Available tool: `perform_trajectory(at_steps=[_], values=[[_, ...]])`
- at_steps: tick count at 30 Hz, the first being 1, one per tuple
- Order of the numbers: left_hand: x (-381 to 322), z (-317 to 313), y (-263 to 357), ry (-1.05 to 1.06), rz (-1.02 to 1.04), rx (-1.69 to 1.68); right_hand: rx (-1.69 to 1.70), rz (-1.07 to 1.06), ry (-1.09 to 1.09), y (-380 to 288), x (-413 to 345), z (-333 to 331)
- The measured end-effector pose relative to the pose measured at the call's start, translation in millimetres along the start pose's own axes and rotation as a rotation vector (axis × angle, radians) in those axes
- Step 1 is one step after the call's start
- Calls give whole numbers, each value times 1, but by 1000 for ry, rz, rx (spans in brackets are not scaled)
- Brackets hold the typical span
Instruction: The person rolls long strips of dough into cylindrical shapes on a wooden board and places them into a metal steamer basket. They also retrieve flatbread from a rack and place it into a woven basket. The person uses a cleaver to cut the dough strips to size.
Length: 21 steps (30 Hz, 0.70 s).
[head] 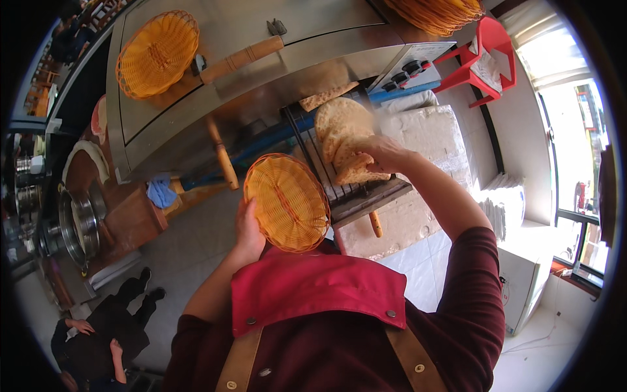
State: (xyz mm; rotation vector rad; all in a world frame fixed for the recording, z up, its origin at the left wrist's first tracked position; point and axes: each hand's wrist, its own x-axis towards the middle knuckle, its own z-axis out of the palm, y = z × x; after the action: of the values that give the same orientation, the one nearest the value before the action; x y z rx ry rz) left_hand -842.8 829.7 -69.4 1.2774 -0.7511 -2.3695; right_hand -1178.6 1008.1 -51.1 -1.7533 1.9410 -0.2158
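Note:
My left hand (249,228) grips the left rim of an oval woven basket (288,203), which shows no food inside and lies in front of my apron. To the right, my right hand (381,154) has its fingers on a piece of flatbread (356,170) at the near end of a pulled-out metal rack (324,169). More round flatbreads (343,120) overlap behind it, and a flat bread piece (329,96) leans at the rack's far end. The underside of the held piece and part of my fingers are hidden.
A steel oven (303,54) with a wooden handle (242,60) spans the front; another basket (159,54) lies on top, with stacked baskets (436,14) at right. A pale block (426,132) stands beside the rack. Another person (105,333) is at lower left, near a metal pot (78,228).

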Motion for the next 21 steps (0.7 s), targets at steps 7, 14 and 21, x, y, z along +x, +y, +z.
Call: perform_trajectory(at_steps=[7, 14, 21], values=[[2, 13, 5, -79, 83, 98, 371, -71, 181, -32, -14, -88], [32, 31, -7, -360, -271, 110, 438, -290, -251, -96, 59, -41], [17, -7, -27, -263, -355, 131, 336, 162, 551, -55, 66, -36]])
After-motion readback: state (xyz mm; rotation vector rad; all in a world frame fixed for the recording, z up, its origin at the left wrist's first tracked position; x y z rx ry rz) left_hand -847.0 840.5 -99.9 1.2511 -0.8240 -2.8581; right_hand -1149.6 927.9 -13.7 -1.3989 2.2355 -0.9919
